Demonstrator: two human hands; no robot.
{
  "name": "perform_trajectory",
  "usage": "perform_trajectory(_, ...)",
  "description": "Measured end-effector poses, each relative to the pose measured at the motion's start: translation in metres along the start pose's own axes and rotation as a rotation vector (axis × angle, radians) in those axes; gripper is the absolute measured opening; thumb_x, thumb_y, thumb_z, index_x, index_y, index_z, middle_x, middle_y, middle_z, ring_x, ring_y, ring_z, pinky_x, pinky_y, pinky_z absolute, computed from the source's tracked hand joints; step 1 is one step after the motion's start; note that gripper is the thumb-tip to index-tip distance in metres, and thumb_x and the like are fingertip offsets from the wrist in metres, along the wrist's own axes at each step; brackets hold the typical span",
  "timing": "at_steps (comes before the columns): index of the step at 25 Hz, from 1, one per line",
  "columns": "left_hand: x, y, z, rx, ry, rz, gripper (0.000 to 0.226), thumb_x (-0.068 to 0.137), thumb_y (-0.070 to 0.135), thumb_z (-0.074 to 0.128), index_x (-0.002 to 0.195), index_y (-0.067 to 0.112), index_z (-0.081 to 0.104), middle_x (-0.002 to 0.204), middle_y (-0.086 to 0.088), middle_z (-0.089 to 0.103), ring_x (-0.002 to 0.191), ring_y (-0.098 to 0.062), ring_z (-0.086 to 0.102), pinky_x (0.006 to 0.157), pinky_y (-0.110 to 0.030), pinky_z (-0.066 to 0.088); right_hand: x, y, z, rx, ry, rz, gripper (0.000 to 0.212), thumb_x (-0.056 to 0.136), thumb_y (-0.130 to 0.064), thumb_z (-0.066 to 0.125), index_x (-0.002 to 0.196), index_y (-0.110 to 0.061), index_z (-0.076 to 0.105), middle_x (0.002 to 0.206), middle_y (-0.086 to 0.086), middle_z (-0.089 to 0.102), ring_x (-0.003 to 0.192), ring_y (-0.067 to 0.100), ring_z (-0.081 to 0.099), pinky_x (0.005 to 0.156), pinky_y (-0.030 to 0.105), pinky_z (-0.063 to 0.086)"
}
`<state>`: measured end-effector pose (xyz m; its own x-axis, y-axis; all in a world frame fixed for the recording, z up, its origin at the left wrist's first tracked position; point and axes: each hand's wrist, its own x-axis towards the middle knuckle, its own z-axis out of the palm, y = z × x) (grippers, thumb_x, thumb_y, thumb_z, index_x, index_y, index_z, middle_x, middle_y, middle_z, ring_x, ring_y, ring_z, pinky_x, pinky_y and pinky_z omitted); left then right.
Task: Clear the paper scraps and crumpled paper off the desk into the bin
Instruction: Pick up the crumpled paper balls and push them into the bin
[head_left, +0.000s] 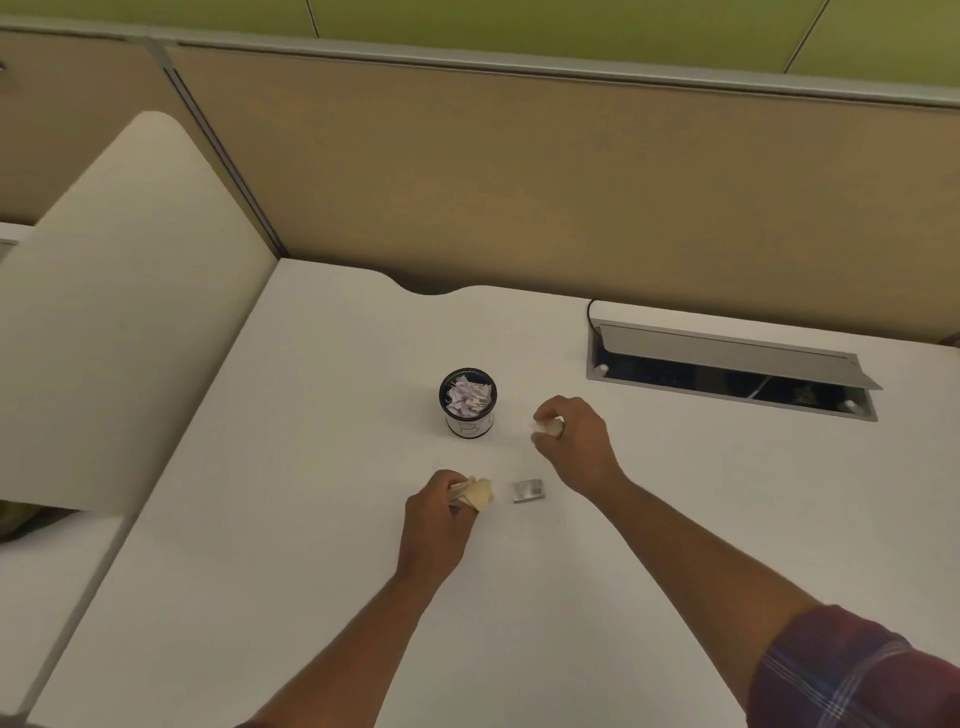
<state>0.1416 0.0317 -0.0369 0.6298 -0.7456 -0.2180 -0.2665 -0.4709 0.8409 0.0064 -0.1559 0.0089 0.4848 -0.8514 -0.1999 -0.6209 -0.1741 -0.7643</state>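
A small black bin (467, 415) with a white label stands on the white desk (322, 519), holding several crumpled white scraps. My left hand (436, 525) lies in front of the bin, fingers closed around a yellowish crumpled paper (478, 497). To the right of the bin, my right hand (576, 441) pinches a small white paper scrap (548, 427). Between the two hands a small grey paper piece (528, 490) lies flat on the desk.
An open cable hatch (727, 371) with a raised grey lid is set into the desk at the back right. A tan partition wall (519, 182) closes the back. A cream divider panel (119, 312) stands at the left.
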Motion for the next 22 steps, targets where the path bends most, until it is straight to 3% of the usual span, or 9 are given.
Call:
perform_trajectory(4, 0.010, -0.008, -0.019, -0.017, 0.103, 0.021, 0.024, 0.085, 0.031, 0.084, 0.101, 0.017, 0.073, 0.096, 0.007, 0.071, 0.089, -0.002, 0.066, 0.075, -0.006, 0.047, 0.033, -0.046, 0.026, -0.053, -0.029, -0.148, 0.044, 0.082, -0.015, 0.073, 0.117, -0.031, 0.052, 0.112, -0.003, 0.054, 0.093, 0.012, 0.053, 0.068, 0.011, 0.038)
perform_trajectory(8, 0.011, -0.018, -0.031, -0.022, 0.215, 0.009, 0.025, 0.082, 0.018, 0.085, 0.104, 0.015, 0.073, 0.106, 0.001, 0.065, 0.096, -0.008, 0.066, 0.085, -0.025, 0.055, 0.061, -0.071, 0.053, -0.138, -0.018, -0.213, 0.050, 0.079, -0.009, 0.074, 0.120, -0.026, 0.051, 0.110, 0.000, 0.057, 0.092, 0.015, 0.055, 0.071, 0.019, 0.042)
perform_trajectory(11, 0.015, -0.027, -0.042, -0.040, 0.263, -0.022, 0.029, 0.081, 0.008, 0.084, 0.108, 0.013, 0.074, 0.109, -0.001, 0.062, 0.096, -0.008, 0.065, 0.086, -0.033, 0.059, 0.075, -0.071, 0.071, -0.242, -0.077, -0.236, 0.040, 0.078, -0.010, 0.074, 0.113, -0.019, 0.056, 0.107, 0.002, 0.061, 0.092, 0.020, 0.058, 0.074, 0.025, 0.040)
perform_trajectory(14, 0.022, -0.035, -0.053, -0.062, 0.286, -0.046, 0.030, 0.081, 0.011, 0.085, 0.109, 0.015, 0.074, 0.107, 0.000, 0.064, 0.094, -0.004, 0.066, 0.082, -0.020, 0.057, 0.079, -0.063, 0.083, -0.539, -0.080, -0.313, 0.033, 0.081, -0.010, 0.068, 0.110, -0.023, 0.058, 0.095, -0.001, 0.070, 0.082, 0.023, 0.058, 0.075, 0.030, 0.035)
perform_trajectory(16, 0.027, -0.039, -0.058, -0.079, 0.307, -0.059, 0.029, 0.081, 0.013, 0.086, 0.107, 0.017, 0.074, 0.105, 0.001, 0.066, 0.093, 0.000, 0.066, 0.077, -0.008, 0.052, 0.078, -0.056, 0.090, -0.646, -0.011, -0.358, 0.038, 0.078, -0.003, 0.069, 0.109, -0.023, 0.061, 0.085, 0.003, 0.068, 0.071, 0.022, 0.045, 0.072, 0.031, 0.033)
perform_trajectory(18, 0.031, -0.041, -0.061, -0.106, 0.314, -0.075, 0.030, 0.080, 0.013, 0.086, 0.106, 0.021, 0.074, 0.105, 0.002, 0.068, 0.092, 0.001, 0.066, 0.076, -0.013, 0.054, 0.080, -0.053, 0.095, -0.681, 0.014, -0.355, 0.043, 0.074, 0.000, 0.071, 0.109, -0.023, 0.064, 0.082, 0.007, 0.064, 0.070, 0.023, 0.040, 0.070, 0.031, 0.033)
perform_trajectory(22, 0.041, -0.031, -0.062, -0.114, 0.319, -0.061, 0.029, 0.081, 0.019, 0.086, 0.106, 0.024, 0.074, 0.103, 0.006, 0.069, 0.094, 0.000, 0.066, 0.076, -0.021, 0.056, 0.089, -0.061, 0.099, -0.808, -0.138, -0.333, 0.038, 0.079, -0.009, 0.069, 0.113, -0.025, 0.061, 0.091, 0.004, 0.065, 0.089, 0.026, 0.057, 0.077, 0.036, 0.031)
